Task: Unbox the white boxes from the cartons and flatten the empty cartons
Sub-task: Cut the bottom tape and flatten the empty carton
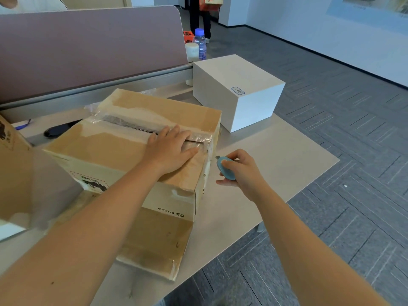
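One white box (237,91) already sits out on the table (276,155), but the brown carton (132,155) is still taped, with the left hand (170,149) flat on it, fingers straight, and the right hand (240,171) squeezing a blue cutter (225,168).

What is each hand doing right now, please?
Left hand: open, pressing flat on the taped carton.
Right hand: closed around a small blue cutter, beside the carton's end.
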